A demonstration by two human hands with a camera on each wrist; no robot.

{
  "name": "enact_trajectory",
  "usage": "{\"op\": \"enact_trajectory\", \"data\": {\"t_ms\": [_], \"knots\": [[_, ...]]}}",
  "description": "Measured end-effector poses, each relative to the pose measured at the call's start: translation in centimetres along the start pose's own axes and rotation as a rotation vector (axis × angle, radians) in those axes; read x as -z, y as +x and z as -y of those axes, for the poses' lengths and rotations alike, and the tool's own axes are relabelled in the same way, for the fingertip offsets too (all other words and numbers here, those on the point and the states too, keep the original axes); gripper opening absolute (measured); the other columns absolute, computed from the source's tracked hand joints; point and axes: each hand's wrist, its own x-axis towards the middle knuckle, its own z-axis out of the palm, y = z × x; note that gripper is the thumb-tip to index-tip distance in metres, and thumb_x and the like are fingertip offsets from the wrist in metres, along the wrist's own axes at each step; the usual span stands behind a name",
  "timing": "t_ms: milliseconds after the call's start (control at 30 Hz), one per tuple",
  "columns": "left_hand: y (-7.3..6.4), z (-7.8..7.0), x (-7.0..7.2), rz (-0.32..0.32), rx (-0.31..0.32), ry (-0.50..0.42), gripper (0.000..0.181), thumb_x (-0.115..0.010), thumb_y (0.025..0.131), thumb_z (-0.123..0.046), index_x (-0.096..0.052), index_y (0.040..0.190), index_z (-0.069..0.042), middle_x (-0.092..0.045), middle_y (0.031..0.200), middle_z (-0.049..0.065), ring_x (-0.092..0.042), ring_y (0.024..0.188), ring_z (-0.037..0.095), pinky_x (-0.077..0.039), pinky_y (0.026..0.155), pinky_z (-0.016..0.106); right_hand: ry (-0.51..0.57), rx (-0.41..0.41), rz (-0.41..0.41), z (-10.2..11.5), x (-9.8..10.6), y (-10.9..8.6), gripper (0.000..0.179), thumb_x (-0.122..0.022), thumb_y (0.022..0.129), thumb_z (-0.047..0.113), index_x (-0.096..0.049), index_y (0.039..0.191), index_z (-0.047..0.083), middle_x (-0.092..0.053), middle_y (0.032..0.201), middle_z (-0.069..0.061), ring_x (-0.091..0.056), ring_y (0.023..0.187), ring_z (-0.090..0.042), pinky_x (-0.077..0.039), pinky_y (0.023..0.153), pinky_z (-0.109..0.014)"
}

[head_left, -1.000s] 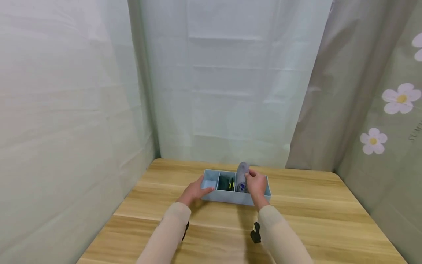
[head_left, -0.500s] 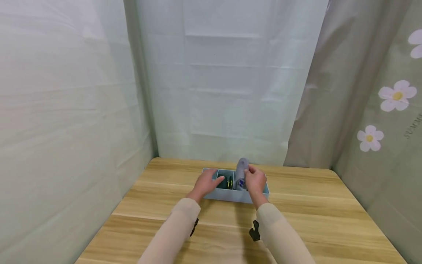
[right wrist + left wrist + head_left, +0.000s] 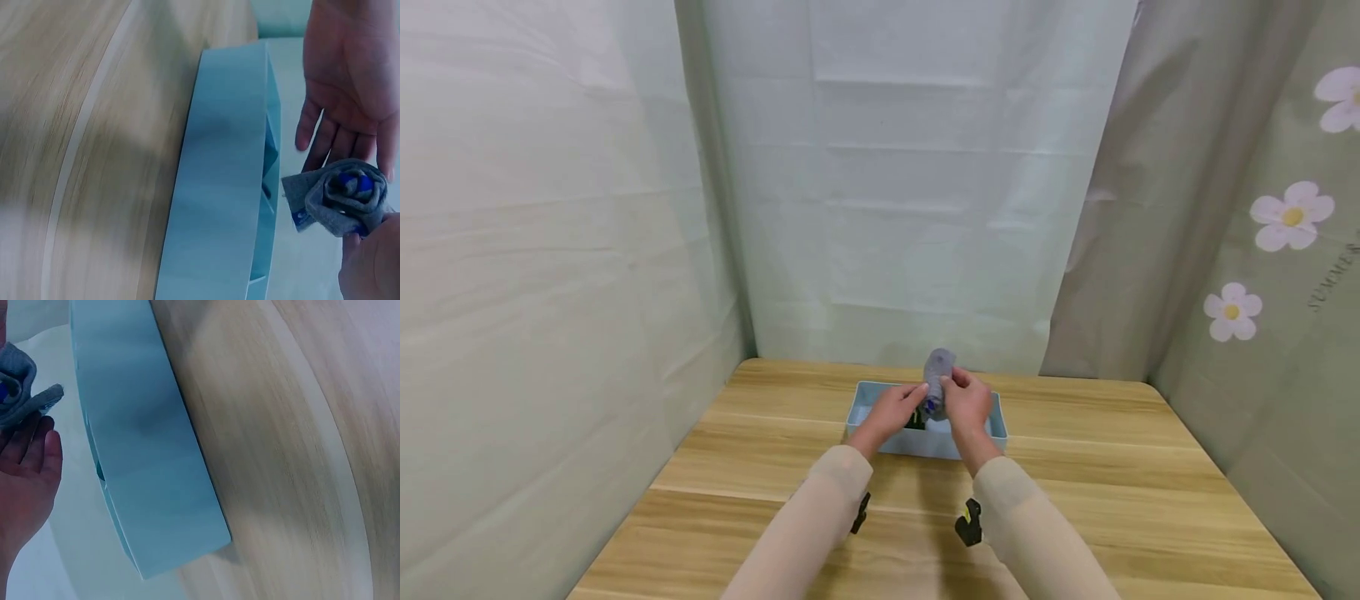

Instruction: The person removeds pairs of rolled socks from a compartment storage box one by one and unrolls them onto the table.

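A rolled grey sock (image 3: 937,379) with blue patches is raised above a light blue divided box (image 3: 925,445). My right hand (image 3: 967,406) grips its right side; in the right wrist view the spiral end of the sock (image 3: 347,197) faces the camera, with a loose flap at one side. My left hand (image 3: 895,410) has come up to the sock's left side, fingers fairly straight and tips touching it. The left wrist view shows that hand (image 3: 28,478) palm up, fingertips under the flap. Dark green contents with yellow marks (image 3: 916,418) lie in the box, partly behind my left hand.
The box stands near the back of a wooden table (image 3: 1075,467). Pale cloth hangs (image 3: 895,208) close behind the table, with more cloth along both sides. Black wrist straps (image 3: 970,523) hang under the sleeves.
My right hand has lifted the sock out of its compartment and moved it left. My left hand has let go of the box's left end and moved right to the sock.
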Motion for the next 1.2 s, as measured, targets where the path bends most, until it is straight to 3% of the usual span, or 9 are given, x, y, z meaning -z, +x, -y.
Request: {"op": "enact_trajectory", "data": {"t_ms": [267, 433, 633, 767, 900, 1033, 1100, 1200], "knots": [[-0.1, 0.2, 0.6, 0.045, 0.057, -0.302, 0.048, -0.056, 0.103, -0.033, -0.057, 0.137, 0.000, -0.063, 0.129, 0.016, -0.059, 0.118, 0.027, -0.047, 0.100, 0.045, 0.243, -0.145, 0.106, 0.0, -0.5, -0.5, 0.034, -0.063, 0.093, -0.001, -0.056, 0.126, -0.009, -0.059, 0.120, -0.024, -0.061, 0.105, -0.029, -0.054, 0.089, -0.037], [-0.3, 0.2, 0.8, 0.030, 0.095, -0.370, 0.043, -0.062, 0.099, -0.018, -0.056, 0.135, 0.004, -0.064, 0.123, 0.017, -0.063, 0.106, 0.024, -0.054, 0.089, 0.039, 0.286, -0.186, 0.204, -0.3, 0.0, -0.8, 0.036, -0.065, 0.090, -0.005, -0.053, 0.124, -0.010, -0.060, 0.113, -0.023, -0.063, 0.097, -0.024, -0.056, 0.083, -0.032], [-0.4, 0.3, 0.9, 0.029, 0.133, -0.387, 0.045, -0.062, 0.095, -0.014, -0.055, 0.136, 0.003, -0.064, 0.118, 0.015, -0.063, 0.095, 0.020, -0.057, 0.079, 0.038, 0.208, -0.185, 0.333, -0.5, 1.3, -0.9, 0.054, -0.067, 0.092, 0.000, -0.041, 0.139, -0.010, -0.054, 0.127, -0.028, -0.061, 0.112, -0.034, -0.052, 0.094, -0.041], [-0.5, 0.4, 1.0, 0.041, 0.145, -0.389, 0.047, -0.059, 0.091, -0.012, -0.056, 0.136, 0.001, -0.064, 0.117, 0.014, -0.062, 0.093, 0.019, -0.057, 0.077, 0.037, 0.099, -0.165, 0.411, -0.1, 2.5, -0.9, 0.065, -0.070, 0.092, 0.009, -0.037, 0.148, -0.002, -0.051, 0.132, -0.026, -0.057, 0.119, -0.037, -0.049, 0.098, -0.046], [-0.8, 0.3, 1.4, 0.065, 0.153, -0.323, 0.046, -0.060, 0.089, -0.012, -0.059, 0.134, -0.003, -0.064, 0.114, 0.010, -0.059, 0.089, 0.017, -0.054, 0.072, 0.033, -0.040, -0.077, 0.470, 0.3, 3.9, -0.6, 0.077, -0.070, 0.094, 0.025, -0.027, 0.155, 0.006, -0.040, 0.147, -0.023, -0.044, 0.133, -0.038, -0.039, 0.106, -0.053], [-1.1, 0.0, 1.5, 0.141, 0.148, -0.233, 0.045, -0.063, 0.085, -0.010, -0.062, 0.130, -0.005, -0.064, 0.105, 0.005, -0.052, 0.081, 0.016, -0.045, 0.062, 0.029, -0.163, 0.055, 0.556, 0.2, 5.4, 0.1, 0.079, -0.065, 0.097, 0.036, -0.021, 0.158, 0.012, -0.025, 0.159, -0.018, -0.027, 0.145, -0.037, -0.029, 0.112, -0.058], [-1.2, -0.2, 1.4, 0.194, 0.138, -0.214, 0.044, -0.064, 0.084, -0.009, -0.064, 0.127, -0.005, -0.064, 0.101, 0.003, -0.051, 0.078, 0.016, -0.042, 0.060, 0.029, -0.216, 0.130, 0.629, 0.2, 6.1, 0.4, 0.076, -0.063, 0.098, 0.035, -0.022, 0.158, 0.012, -0.026, 0.160, -0.018, -0.025, 0.145, -0.037, -0.029, 0.111, -0.058], [-1.4, -0.5, 1.1, 0.255, 0.117, -0.199, 0.042, -0.064, 0.084, -0.009, -0.064, 0.126, -0.005, -0.063, 0.100, 0.001, -0.051, 0.079, 0.016, -0.043, 0.061, 0.030, -0.314, 0.195, 0.726, 0.2, 6.9, 0.7, 0.068, -0.064, 0.097, 0.035, -0.035, 0.154, 0.011, -0.036, 0.155, -0.017, -0.035, 0.141, -0.037, -0.038, 0.106, -0.055]]}}
